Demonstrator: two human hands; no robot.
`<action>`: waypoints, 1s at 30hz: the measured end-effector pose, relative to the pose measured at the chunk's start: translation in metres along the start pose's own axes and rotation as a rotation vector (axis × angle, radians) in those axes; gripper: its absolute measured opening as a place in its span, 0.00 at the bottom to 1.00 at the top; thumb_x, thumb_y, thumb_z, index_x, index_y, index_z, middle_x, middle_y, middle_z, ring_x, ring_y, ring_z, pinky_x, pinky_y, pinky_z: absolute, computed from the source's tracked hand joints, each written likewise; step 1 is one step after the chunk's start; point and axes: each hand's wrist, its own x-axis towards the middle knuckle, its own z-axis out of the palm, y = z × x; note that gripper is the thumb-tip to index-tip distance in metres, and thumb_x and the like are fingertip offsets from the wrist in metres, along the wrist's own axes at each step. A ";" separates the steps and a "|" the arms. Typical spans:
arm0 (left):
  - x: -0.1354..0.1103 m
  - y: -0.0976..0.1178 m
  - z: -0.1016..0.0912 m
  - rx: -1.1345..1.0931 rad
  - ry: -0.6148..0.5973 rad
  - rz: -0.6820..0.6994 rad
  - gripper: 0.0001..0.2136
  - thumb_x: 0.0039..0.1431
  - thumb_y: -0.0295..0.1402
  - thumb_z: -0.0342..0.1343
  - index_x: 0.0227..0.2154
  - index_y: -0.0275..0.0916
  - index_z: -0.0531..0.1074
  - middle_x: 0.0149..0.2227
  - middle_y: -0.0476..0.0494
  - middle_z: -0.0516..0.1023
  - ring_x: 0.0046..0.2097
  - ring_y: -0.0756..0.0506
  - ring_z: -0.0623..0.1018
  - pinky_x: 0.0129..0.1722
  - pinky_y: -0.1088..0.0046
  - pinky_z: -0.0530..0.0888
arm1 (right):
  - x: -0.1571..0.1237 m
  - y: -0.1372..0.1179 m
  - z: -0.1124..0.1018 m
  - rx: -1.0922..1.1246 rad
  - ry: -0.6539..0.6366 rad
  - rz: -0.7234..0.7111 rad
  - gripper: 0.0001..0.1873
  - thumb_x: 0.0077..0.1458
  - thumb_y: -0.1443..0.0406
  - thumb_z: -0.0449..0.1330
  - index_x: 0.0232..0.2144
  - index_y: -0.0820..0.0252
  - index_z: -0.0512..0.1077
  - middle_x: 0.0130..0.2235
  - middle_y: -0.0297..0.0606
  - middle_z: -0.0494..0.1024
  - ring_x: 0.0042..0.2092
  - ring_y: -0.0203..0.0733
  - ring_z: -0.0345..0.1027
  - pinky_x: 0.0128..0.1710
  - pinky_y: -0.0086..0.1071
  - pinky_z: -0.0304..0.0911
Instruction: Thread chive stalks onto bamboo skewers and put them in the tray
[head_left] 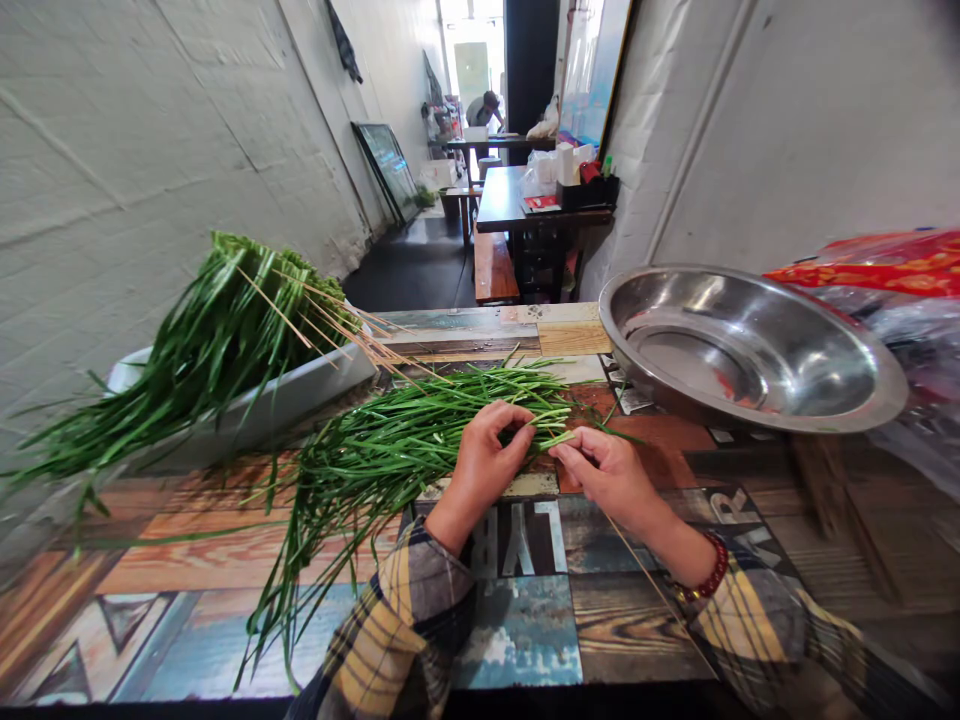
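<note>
A loose pile of green chives (375,450) lies across the patterned table (525,620). My left hand (484,460) is closed in a pinch round a few chive stems near their cut ends. My right hand (607,470) is closed on a thin bamboo skewer (645,575) whose tip meets those stems; the skewer runs back along my forearm. Both sleeves are plaid, and a red bead bracelet sits on my right wrist.
A white tray (300,390) at the left holds skewered chive bundles (217,340) with sticks poking out. A large steel basin (750,345) stands at the right, with plastic bags (900,300) beyond it. Dark tables and a bench stretch down the corridor, where a person (486,108) bends over.
</note>
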 end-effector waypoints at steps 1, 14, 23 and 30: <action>0.000 0.000 0.000 -0.005 -0.005 0.001 0.04 0.55 0.26 0.54 0.28 0.36 0.73 0.28 0.48 0.73 0.32 0.49 0.71 0.34 0.74 0.67 | 0.000 0.000 0.000 -0.003 -0.003 -0.001 0.12 0.57 0.61 0.55 0.27 0.61 0.72 0.18 0.28 0.66 0.17 0.30 0.55 0.16 0.25 0.51; -0.001 0.002 0.003 -0.054 -0.034 -0.088 0.06 0.57 0.29 0.53 0.25 0.36 0.71 0.26 0.49 0.72 0.31 0.51 0.70 0.32 0.77 0.65 | -0.001 0.001 -0.001 -0.071 -0.013 -0.035 0.13 0.58 0.61 0.55 0.27 0.61 0.73 0.20 0.30 0.69 0.21 0.33 0.60 0.21 0.25 0.55; -0.001 0.002 0.002 -0.072 -0.042 -0.068 0.07 0.57 0.30 0.54 0.26 0.36 0.72 0.27 0.49 0.73 0.31 0.50 0.71 0.32 0.76 0.66 | 0.000 -0.001 -0.002 -0.109 0.007 -0.063 0.12 0.58 0.62 0.55 0.26 0.60 0.73 0.20 0.31 0.70 0.21 0.32 0.60 0.22 0.26 0.54; -0.001 0.002 0.002 -0.070 -0.057 -0.048 0.06 0.56 0.30 0.54 0.25 0.36 0.72 0.26 0.49 0.73 0.30 0.51 0.70 0.31 0.77 0.66 | -0.001 -0.003 -0.002 -0.098 -0.001 -0.049 0.12 0.58 0.62 0.54 0.26 0.60 0.73 0.20 0.30 0.69 0.22 0.33 0.61 0.23 0.26 0.55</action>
